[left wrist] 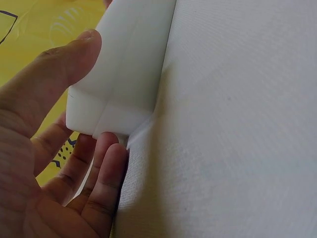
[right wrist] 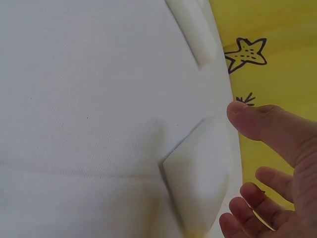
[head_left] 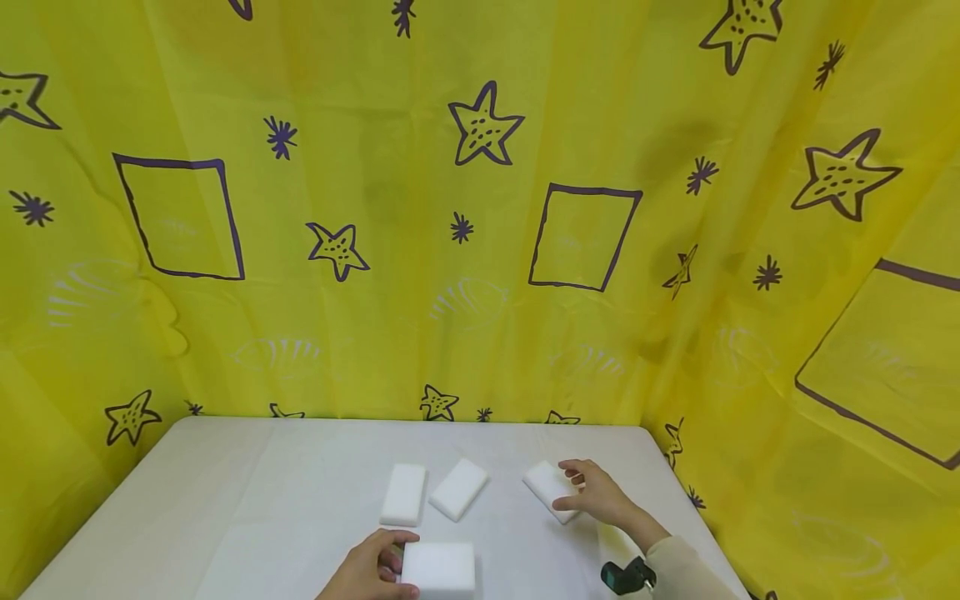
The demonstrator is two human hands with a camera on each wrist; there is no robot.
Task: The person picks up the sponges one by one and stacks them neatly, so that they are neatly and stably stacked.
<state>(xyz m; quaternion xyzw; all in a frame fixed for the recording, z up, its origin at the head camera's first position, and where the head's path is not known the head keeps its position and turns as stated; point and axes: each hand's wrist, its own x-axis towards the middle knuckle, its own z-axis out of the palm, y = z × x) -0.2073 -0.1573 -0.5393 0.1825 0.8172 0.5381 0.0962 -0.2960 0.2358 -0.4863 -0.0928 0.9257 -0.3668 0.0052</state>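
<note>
Blk (head_left: 548, 488) partly behind R hand (head_left: 600, 497)

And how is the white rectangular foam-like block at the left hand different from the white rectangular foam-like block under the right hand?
The left-hand block is gripped by the left hand; the right-hand block is not held, with the right hand open over it. In the head view, the left-hand block sits nearly square to the picture, the right-hand block diagonally. The left-hand block is nearer the person than the right-hand block. Both are plain white.
</note>
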